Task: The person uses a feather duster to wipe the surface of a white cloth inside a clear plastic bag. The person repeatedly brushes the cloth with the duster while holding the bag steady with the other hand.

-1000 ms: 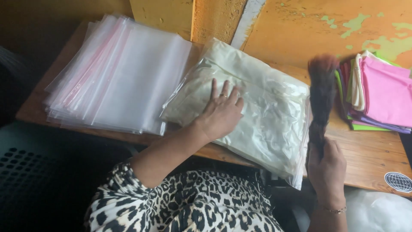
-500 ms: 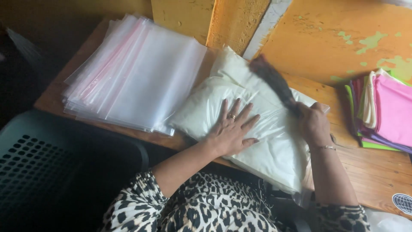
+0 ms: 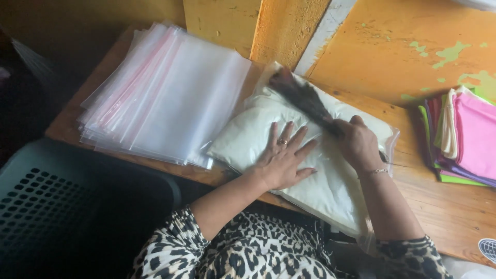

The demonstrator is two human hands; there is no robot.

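A clear plastic bag filled with folded white cloth (image 3: 330, 186) lies on the wooden table (image 3: 454, 212) in front of me. My left hand (image 3: 283, 157) rests flat on it, fingers spread, a ring on one finger. My right hand (image 3: 357, 142) grips a dark brush with a bushy end (image 3: 302, 95) and lays it across the bag's far upper part, its tip near the bag's top corner. A thin bracelet sits on my right wrist.
A fanned stack of empty clear zip bags (image 3: 165, 98) lies at the left of the table. Folded pink, purple and green cloths (image 3: 465, 139) are piled at the right. A dark perforated plastic crate (image 3: 57, 206) stands below left. A peeling yellow wall (image 3: 392, 46) backs the table.
My right hand swung the brush down from upright at the right and swept it leftward across the bag. My left hand stayed pressed on the bag.
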